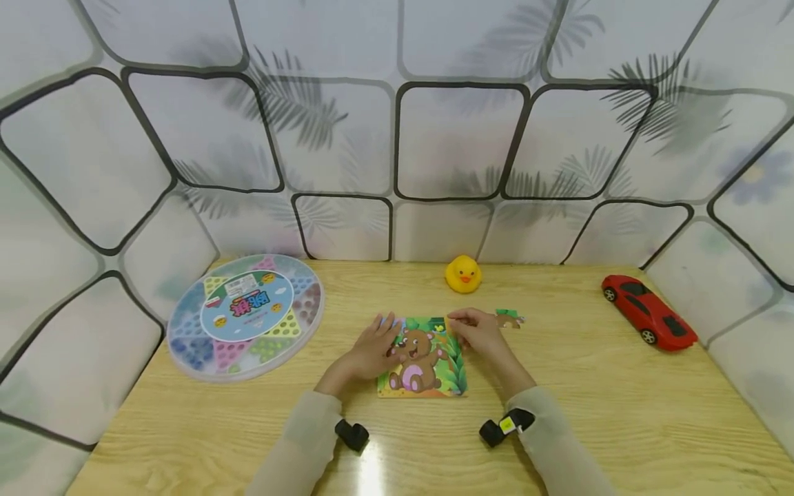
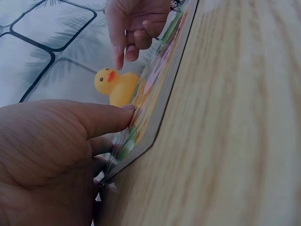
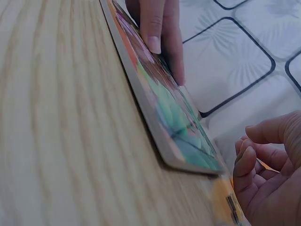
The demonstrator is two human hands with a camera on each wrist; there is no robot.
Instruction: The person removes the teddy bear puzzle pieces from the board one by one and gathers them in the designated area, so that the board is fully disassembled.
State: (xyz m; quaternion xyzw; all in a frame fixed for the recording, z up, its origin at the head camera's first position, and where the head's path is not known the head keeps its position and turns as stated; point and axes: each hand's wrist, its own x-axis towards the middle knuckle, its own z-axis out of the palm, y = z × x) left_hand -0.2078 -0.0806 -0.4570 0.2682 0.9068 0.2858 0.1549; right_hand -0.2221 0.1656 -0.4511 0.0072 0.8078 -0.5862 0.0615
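A jigsaw puzzle board (image 1: 417,368) with a brown bear picture lies flat on the wooden table. On its left side rests my left hand (image 1: 372,348), fingers spread over the picture and thumb on the surface, as the left wrist view shows. My right hand (image 1: 480,334) is at the board's top right corner. In the right wrist view its fingers (image 3: 249,162) are loosely bent beside the corner, with nothing visible between them; contact with the board cannot be made out. One loose puzzle piece (image 1: 509,318), green and brown, lies just right of that hand.
A yellow rubber duck (image 1: 463,274) sits behind the board near the back wall. At the left lies a round Chinese checkers set (image 1: 245,317). A red toy car (image 1: 648,312) stands at the right. Patterned cloth walls (image 1: 459,145) enclose the table (image 1: 595,413).
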